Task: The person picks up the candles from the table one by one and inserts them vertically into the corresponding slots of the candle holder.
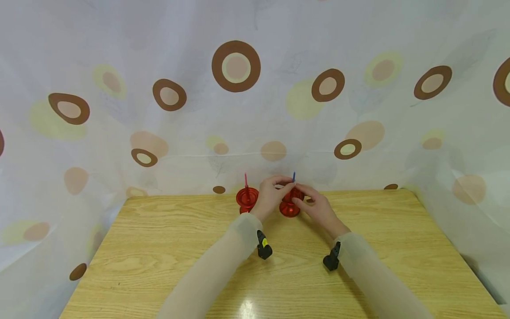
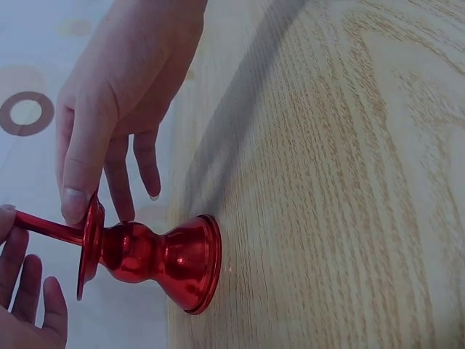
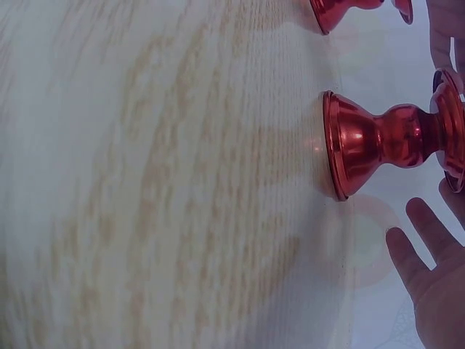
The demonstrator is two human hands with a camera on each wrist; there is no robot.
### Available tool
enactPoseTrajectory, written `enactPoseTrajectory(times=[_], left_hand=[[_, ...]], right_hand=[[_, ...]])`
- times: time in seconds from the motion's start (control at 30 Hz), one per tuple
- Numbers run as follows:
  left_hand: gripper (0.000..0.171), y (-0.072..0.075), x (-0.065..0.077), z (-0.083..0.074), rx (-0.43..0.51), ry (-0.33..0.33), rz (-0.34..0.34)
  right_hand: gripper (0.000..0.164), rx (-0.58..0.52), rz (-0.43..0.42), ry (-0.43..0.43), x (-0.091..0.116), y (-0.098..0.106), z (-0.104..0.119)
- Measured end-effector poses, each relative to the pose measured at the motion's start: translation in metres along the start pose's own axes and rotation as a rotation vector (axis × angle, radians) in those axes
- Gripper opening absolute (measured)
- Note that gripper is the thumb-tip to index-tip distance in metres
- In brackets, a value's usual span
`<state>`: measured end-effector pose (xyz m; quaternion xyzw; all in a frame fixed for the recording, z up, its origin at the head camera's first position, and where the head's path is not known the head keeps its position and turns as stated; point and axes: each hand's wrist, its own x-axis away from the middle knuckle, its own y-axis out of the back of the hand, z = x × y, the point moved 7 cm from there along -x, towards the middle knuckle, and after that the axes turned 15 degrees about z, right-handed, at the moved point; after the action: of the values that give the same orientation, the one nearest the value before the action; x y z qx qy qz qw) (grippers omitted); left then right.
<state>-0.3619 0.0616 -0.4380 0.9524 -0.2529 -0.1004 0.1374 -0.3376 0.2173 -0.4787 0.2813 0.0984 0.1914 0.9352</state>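
A shiny red metal candlestick (image 1: 289, 210) stands upright on the table, with a slim blue candle (image 1: 294, 176) rising from the top of its narrow stem. My left hand (image 1: 272, 194) pinches the blue candle low down, fingertips right at the end of the red tube (image 2: 47, 227). From the other side, my right hand (image 1: 318, 207) holds the candlestick's dish (image 2: 89, 251), thumb on its rim and fingers spread beyond. To the left stands a second red candlestick (image 1: 247, 198), bearing a pink candle (image 1: 245, 179); my left wrist partly covers its base.
The wooden table (image 1: 167, 248) ends just behind the candlesticks, where a white curtain (image 1: 191, 133) with brown and cream circles hangs at the back and both sides. Each wrist carries a small black camera (image 1: 264, 246).
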Motion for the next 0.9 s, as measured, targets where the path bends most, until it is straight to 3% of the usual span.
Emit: enactPoseTrajectory(times=[0.9], left_hand=[[0.022, -0.0001, -0.0001, -0.0045, -0.042, -0.007, -0.003]], right_hand=[[0.052, 0.012, -0.003, -0.009, 0.0009, 0.0012, 0.0029]])
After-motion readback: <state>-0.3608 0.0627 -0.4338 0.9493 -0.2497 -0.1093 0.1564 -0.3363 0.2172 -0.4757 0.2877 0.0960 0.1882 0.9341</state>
